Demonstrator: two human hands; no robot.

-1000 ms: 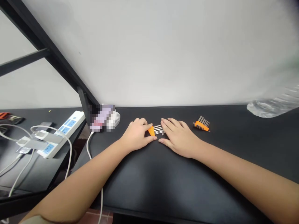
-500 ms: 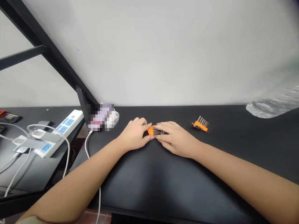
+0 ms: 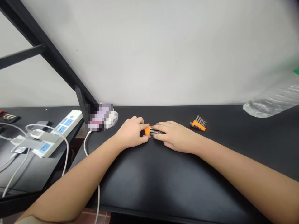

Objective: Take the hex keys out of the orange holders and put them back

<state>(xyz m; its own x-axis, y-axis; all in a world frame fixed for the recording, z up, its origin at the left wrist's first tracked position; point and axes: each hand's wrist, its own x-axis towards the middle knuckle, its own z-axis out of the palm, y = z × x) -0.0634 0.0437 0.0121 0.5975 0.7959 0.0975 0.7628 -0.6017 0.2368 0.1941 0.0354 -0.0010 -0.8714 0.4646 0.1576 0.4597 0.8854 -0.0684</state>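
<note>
An orange holder with several L-shaped hex keys, a hex key set (image 3: 147,130), lies on the black tabletop (image 3: 149,180) between my hands. My left hand (image 3: 129,133) pinches the orange end between thumb and fingers. At the bent ends of the keys, my right hand (image 3: 177,137) closes its thumb and fingers around them, covering part of the metal. To the right of that hand rests a second orange hex key set (image 3: 199,125), which neither hand touches.
A white power strip (image 3: 67,123) with plugged-in chargers and cables lies at left. A black slanted frame (image 3: 58,67) rises there. A white cable (image 3: 98,189) hangs over the table edge. Clear plastic wrapping (image 3: 268,105) sits at the back right.
Both hands and the hex key set appear slightly further left, along with a small shift of the whole view. More of the orange holder shows between the hands, and the right fingers have shifted on the keys.
</note>
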